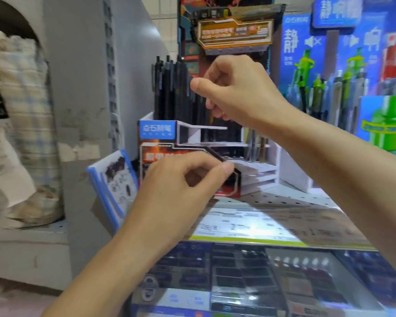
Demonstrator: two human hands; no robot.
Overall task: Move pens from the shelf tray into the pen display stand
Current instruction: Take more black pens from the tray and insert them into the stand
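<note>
Reaching forward with both forearms bare, I have my left hand (181,179) low against the front panel of the pen display stand (192,156), fingers curled and thumb tip meeting the forefinger at the panel's dark angular edge; whether it pinches the panel or only touches it I cannot tell. My right hand (233,88) is raised above the stand's stepped tiers, fingers curled inward with the thumb extended to the left, just beside the black pens (169,88); whether it holds a pen I cannot tell. The black pens stand upright in a tight row at the stand's rear left, slim matte barrels with clip tops. The stand is printed cardboard: white tiered shelves pierced with round holes, a blue label at the upper left, red and black artwork on the front. It sits on a white perforated metal shelf (284,197).
</note>
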